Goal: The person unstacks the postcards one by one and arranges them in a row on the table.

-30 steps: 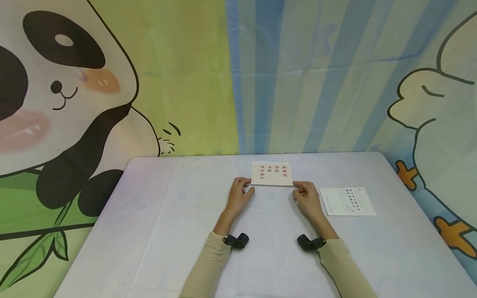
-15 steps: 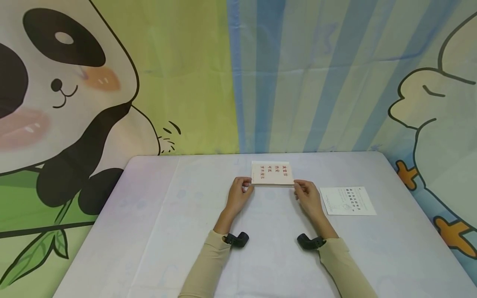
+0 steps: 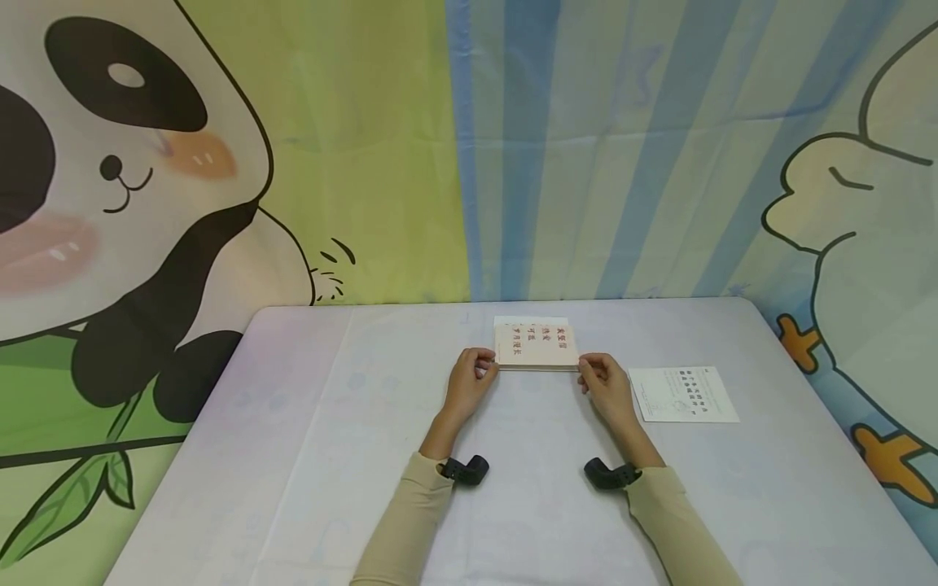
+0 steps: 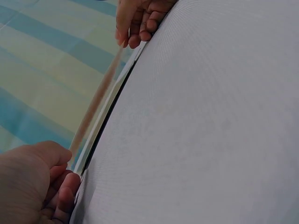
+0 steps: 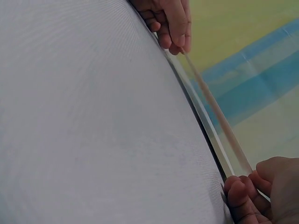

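Note:
A cream card [image 3: 536, 348] printed with red characters lies near the far middle of the table, between the hands. My left hand [image 3: 469, 381] pinches its left near corner with thumb and fingers. At the opposite near corner, my right hand [image 3: 607, 387] pinches it too. A white card [image 3: 531, 320] shows beyond its far edge, mostly covered by it. Seen edge-on in the left wrist view, the cream card [image 4: 96, 107] is raised, with a gap above a pale layer [image 4: 103, 119] close to the table. The right wrist view shows the same gap below the cream card [image 5: 219, 114].
A second white card [image 3: 685, 395] with dark characters lies flat on the table [image 3: 396, 456], right of the right hand. Behind the table's far edge hangs a printed cloth backdrop [image 3: 586, 163]. Each wrist wears a black camera [image 3: 466, 471].
The cream card has lifted and shifted slightly toward the person, uncovering a strip of the white card behind it. Both hands have stayed nearly in place at its corners.

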Tool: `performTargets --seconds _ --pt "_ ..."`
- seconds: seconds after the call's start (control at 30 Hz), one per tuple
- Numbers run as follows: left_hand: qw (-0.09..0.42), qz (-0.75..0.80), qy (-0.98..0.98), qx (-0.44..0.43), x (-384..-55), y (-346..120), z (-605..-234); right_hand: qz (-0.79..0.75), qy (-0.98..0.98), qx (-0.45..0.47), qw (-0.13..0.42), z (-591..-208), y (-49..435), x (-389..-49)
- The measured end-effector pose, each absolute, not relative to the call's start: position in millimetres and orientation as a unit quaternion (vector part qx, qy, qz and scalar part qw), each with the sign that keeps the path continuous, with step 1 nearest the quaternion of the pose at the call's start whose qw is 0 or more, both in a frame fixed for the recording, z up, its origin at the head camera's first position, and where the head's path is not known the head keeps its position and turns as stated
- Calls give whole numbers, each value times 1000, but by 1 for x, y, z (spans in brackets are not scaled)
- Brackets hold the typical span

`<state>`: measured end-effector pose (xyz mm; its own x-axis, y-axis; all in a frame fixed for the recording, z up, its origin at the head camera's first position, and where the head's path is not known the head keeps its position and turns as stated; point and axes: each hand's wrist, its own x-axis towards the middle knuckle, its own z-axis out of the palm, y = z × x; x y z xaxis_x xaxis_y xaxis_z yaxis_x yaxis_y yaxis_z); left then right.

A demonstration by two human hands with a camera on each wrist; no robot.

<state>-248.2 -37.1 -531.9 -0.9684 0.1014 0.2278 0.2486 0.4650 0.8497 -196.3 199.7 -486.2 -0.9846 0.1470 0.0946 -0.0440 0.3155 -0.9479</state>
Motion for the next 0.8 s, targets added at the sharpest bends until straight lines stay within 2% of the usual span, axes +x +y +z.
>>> performTargets --seconds 0.27,0.57,0.8 --pt "73 -522 -845 -95 -248 -37 -531 592 -801 -41 84 -488 199 -199" --pt "71 -532 -838 -93 -248 -37 -530 602 -793 -31 86 -520 212 -211" --pt "70 -548 -830 -77 -250 -37 -530 598 -795 -18 100 -524 212 -213"
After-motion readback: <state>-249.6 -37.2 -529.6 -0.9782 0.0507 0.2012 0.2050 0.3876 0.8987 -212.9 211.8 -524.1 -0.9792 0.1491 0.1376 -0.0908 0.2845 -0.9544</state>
